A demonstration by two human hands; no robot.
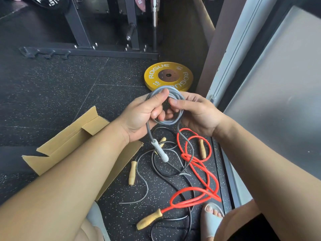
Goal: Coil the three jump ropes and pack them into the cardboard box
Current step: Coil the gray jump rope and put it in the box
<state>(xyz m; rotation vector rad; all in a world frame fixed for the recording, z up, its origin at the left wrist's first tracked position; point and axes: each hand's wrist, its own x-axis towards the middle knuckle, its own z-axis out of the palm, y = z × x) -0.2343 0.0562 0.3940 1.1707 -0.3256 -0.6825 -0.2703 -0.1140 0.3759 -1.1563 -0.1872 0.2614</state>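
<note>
My left hand [144, 115] grips a small coil of the grey jump rope [175, 98] held up over the floor. One grey handle [159, 152] hangs below that hand. My right hand [196, 112] holds the coil's right side, thumb and fingers curled round the loops. A loose grey strand runs from the coil down to the floor. The red jump rope [199, 171] lies tangled on the floor with wooden handles [149, 220]. The black jump rope [166, 173] lies spread under it, one wooden handle [132, 173] beside the box. The flat open cardboard box [69, 141] lies left, under my left forearm.
A yellow weight plate [168, 75] lies on the floor behind the hands. A black rack base [86, 53] and a barbell stand at the back. A wall and door frame [234, 66] close off the right. My sandalled foot [212, 218] rests near the red rope.
</note>
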